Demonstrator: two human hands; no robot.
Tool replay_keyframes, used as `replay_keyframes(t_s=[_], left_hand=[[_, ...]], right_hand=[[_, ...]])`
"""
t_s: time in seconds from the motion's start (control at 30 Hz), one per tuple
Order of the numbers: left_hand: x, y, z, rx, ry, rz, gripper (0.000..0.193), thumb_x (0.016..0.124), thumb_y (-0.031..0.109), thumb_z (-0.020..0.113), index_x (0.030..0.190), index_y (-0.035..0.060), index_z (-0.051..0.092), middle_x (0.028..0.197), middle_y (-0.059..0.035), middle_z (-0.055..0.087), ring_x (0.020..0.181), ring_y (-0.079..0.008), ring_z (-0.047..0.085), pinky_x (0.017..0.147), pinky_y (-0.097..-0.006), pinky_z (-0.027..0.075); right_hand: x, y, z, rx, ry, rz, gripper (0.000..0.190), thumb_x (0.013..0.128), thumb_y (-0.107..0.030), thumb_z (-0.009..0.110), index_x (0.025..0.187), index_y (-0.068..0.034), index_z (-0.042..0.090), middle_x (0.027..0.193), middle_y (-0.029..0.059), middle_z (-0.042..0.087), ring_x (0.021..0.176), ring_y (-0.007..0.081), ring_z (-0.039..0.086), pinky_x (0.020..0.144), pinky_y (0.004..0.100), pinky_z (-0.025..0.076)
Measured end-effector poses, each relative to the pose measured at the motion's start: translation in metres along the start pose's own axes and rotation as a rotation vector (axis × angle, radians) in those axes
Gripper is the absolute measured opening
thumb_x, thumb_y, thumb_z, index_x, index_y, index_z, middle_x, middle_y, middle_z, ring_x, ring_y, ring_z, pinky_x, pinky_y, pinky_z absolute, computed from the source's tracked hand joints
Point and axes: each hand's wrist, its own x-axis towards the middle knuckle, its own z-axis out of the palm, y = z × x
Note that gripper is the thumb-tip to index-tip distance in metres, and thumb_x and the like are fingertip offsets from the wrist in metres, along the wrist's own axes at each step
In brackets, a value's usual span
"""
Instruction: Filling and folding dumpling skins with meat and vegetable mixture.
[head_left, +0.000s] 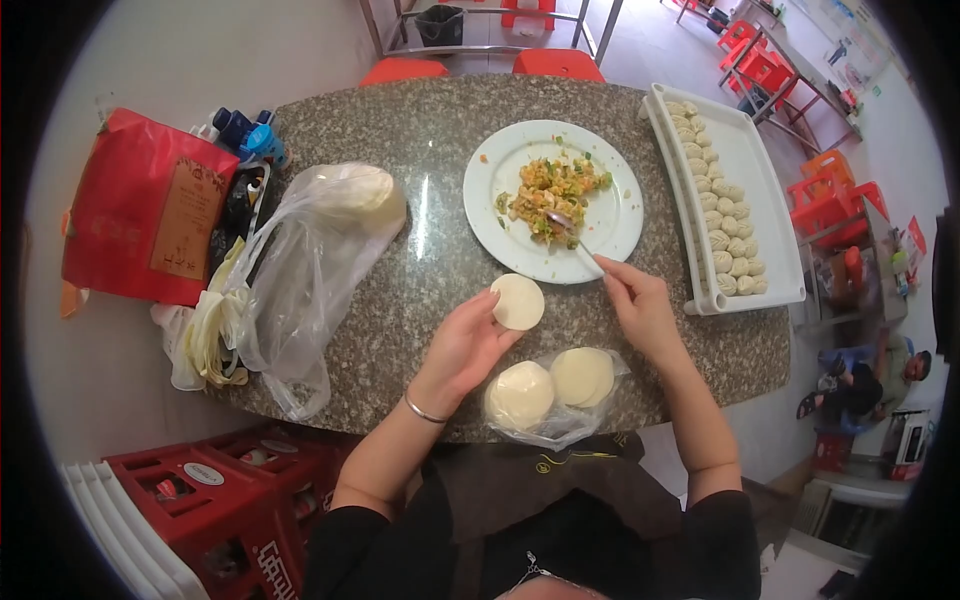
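My left hand (466, 339) holds a round dough wrapper (519, 302) between thumb and fingers, just below the plate's near rim. The handle of a metal spoon (583, 249) is in my right hand (639, 306). Its bowl rests in a chopped vegetable filling (551, 196) heaped on a white round plate (486, 214). Close to the table's near edge, two stacks of dough wrappers, a left stack (521, 394) and a right stack (583, 377), lie on a clear plastic bag (559, 433).
Pleated dumplings (721, 217) line the left part of a white plastic tray (769, 259) at right. A plastic bag of wrappers (375, 196) lies left on the granite table (442, 112). Beyond it stand a red bag (142, 202) and bottles (238, 129). A person (896, 375) sits far right.
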Motion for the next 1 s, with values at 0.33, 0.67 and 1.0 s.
replay_keyframes(t_s=[0.33,0.67,1.0], left_hand=[[0.012,-0.003,0.006,0.018,-0.019,0.023,0.042,0.099,0.023,0.042,0.131,-0.0043,0.040,0.131,-0.0167,0.049,0.124,-0.0271,0.046,0.107,-0.0432,0.035],[0.012,0.001,0.024,-0.088,-0.060,0.067,0.050,0.100,0.028,0.038,0.136,-0.0064,0.032,0.137,-0.0191,0.042,0.130,-0.0297,0.040,0.111,-0.0429,0.031],[0.015,0.004,0.016,-0.063,-0.016,0.086,0.047,0.100,0.023,0.040,0.134,-0.0085,0.032,0.135,-0.0210,0.043,0.127,-0.0301,0.043,0.110,-0.0420,0.036]], right_hand=[[-0.002,0.008,0.006,0.040,-0.151,0.113,0.026,0.090,-0.006,0.054,0.114,-0.003,0.064,0.070,0.0118,0.063,0.057,0.0110,0.052,0.057,0.0267,0.043],[-0.042,-0.004,0.015,0.031,-0.167,-0.064,0.030,0.086,-0.003,0.058,0.114,-0.005,0.065,0.090,0.0166,0.068,0.074,0.0222,0.067,0.068,0.0316,0.051],[-0.029,-0.009,0.004,0.129,-0.235,0.146,0.029,0.087,-0.004,0.057,0.115,-0.006,0.065,0.087,0.0152,0.069,0.064,0.0123,0.060,0.062,0.0263,0.048]])
